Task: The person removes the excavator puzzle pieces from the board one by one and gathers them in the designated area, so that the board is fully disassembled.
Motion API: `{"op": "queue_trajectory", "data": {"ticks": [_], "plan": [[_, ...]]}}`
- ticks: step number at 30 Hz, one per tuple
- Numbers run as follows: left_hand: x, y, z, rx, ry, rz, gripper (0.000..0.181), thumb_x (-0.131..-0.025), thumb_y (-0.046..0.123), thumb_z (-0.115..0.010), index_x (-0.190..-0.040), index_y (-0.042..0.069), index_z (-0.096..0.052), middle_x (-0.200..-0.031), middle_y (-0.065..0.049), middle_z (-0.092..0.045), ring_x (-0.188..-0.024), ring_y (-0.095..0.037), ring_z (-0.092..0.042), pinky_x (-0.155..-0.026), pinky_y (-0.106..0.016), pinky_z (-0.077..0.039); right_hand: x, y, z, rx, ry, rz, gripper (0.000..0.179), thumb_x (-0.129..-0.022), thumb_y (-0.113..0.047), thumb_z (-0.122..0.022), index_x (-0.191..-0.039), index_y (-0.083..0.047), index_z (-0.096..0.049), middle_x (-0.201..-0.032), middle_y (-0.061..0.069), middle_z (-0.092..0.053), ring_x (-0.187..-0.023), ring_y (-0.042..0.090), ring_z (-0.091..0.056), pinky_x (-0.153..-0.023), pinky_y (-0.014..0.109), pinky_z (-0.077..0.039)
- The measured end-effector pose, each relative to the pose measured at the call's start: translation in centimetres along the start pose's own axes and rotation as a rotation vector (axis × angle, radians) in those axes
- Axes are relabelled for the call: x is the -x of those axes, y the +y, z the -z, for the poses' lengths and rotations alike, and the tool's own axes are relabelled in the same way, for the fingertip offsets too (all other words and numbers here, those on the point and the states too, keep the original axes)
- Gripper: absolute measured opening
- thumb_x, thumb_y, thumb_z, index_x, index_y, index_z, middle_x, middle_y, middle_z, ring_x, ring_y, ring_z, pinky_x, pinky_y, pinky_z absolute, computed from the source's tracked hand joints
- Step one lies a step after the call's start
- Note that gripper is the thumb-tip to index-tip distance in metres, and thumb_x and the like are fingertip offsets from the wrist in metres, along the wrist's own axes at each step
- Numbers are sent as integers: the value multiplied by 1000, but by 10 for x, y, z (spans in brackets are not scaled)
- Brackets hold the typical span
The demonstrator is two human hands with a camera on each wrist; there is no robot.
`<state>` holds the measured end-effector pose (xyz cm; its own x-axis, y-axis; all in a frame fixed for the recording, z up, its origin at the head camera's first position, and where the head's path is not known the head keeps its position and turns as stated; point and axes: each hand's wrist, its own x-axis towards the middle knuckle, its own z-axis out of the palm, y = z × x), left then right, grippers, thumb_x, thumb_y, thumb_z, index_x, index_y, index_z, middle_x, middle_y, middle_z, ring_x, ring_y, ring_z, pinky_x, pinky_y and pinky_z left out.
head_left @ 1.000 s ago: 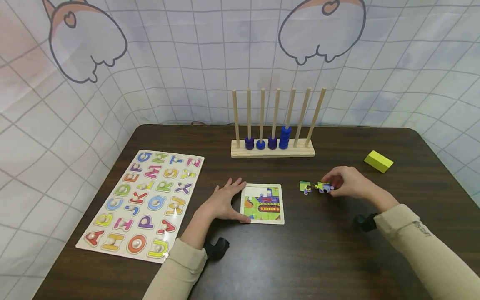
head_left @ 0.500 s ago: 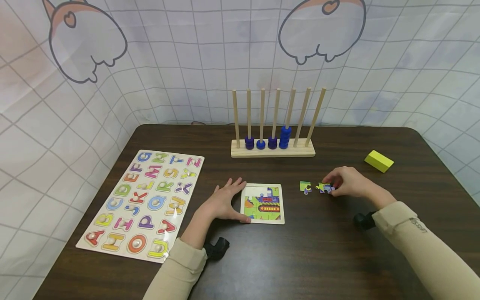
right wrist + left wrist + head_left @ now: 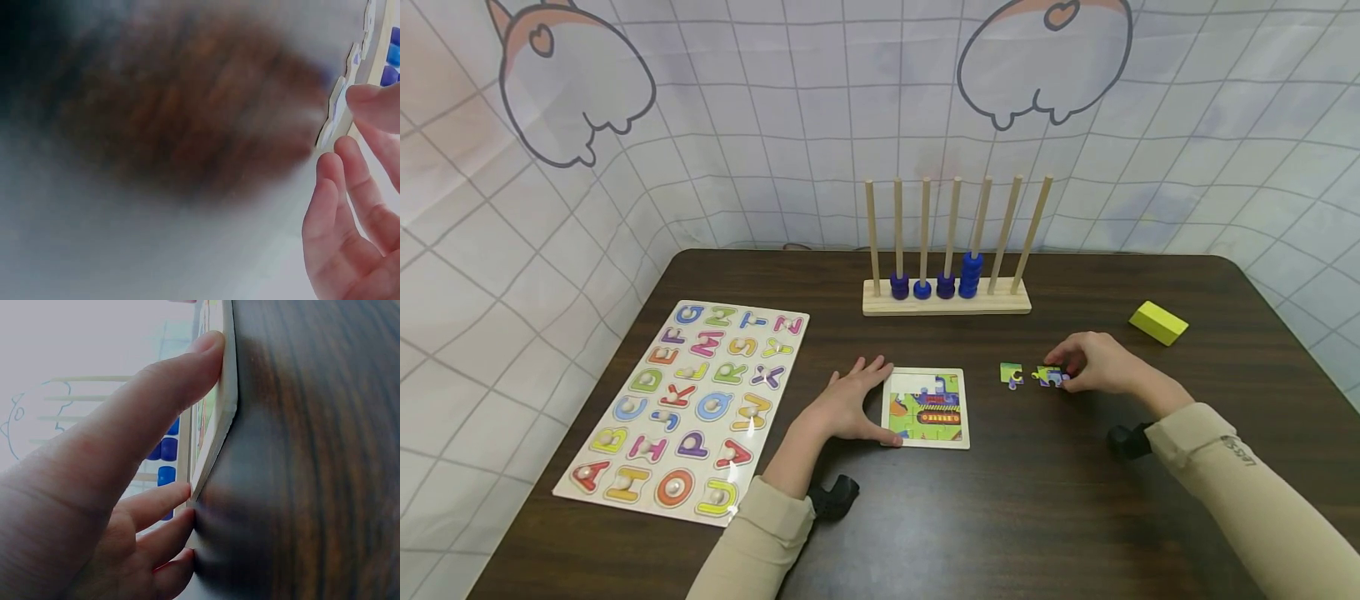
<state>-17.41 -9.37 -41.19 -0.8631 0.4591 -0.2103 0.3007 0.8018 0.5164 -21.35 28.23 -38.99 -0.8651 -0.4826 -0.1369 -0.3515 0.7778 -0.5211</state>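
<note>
Near the middle of the dark wooden surface [image 3: 1015,517] lies a small framed jigsaw tray [image 3: 926,407], partly filled with a picture of green, orange and purple. Against its left edge rests the left hand [image 3: 848,406], flat on the wood with its fingers straight and spread; the thumb lies along the tray's near left corner, and the left wrist view shows the thumb tip and fingertips [image 3: 206,347] pressed to the side of the frame. Off to the right of the tray, well apart from it, the right hand [image 3: 1093,363] has its curled fingers closed on a loose jigsaw piece [image 3: 1049,376], purple and yellow, which sits on or just above the wood; the head view does not show which. In the right wrist view that piece [image 3: 333,114] stands edge-on between the thumb and a fingertip, though the picture is heavily blurred. Just beside it, to its left and not touched by either hand, lies a second loose piece [image 3: 1011,372], green and yellow. Farther back stands a wooden rack of seven upright pegs [image 3: 947,242] with blue rings stacked low on four of them. A yellow block [image 3: 1157,322] lies toward the far right corner. On the left side sits an alphabet board [image 3: 688,408] with coloured letters in rows. Both forearms wear beige sleeves, and a pale gridded cloth with cartoon outlines hangs behind.
</note>
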Motion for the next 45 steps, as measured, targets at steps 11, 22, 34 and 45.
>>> {"op": "queue_trajectory", "data": {"ticks": [11,22,34,45], "plan": [[0,-1,0,4,0,-8,104,-61,50,-80,-144,14,-29,-151,-2,-19,-139,-24,-8,-108,-52,-5,-1,-11,-7,-19,62,65,30,-73,-3,-73,-101,2,-66,-97,12,-63,-79,21,-58,-65,32,-50],[1,0,1,3,8,-25,104,-61,48,-81,-144,12,-30,-150,-5,-20,-138,-27,-9,-108,-54,-6,-11,-34,-16,-21,98,136,29,-74,-4,-72,-102,-1,-67,-95,9,-63,-82,21,-58,-68,38,-50],[1,1,1,-3,10,-26,105,-61,49,-81,-144,12,-29,-151,-5,-19,-138,-27,-9,-107,-54,-7,-30,-65,-28,-31,62,230,30,-74,-7,-73,-103,-3,-68,-94,7,-63,-79,20,-57,-66,35,-50],[1,0,1,-5,10,-19,105,-61,49,-81,-145,14,-29,-151,-3,-19,-138,-26,-9,-108,-53,-6,-44,-83,-36,-22,41,281,30,-74,-8,-73,-103,-3,-67,-95,7,-62,-79,18,-55,-67,34,-50]]}}
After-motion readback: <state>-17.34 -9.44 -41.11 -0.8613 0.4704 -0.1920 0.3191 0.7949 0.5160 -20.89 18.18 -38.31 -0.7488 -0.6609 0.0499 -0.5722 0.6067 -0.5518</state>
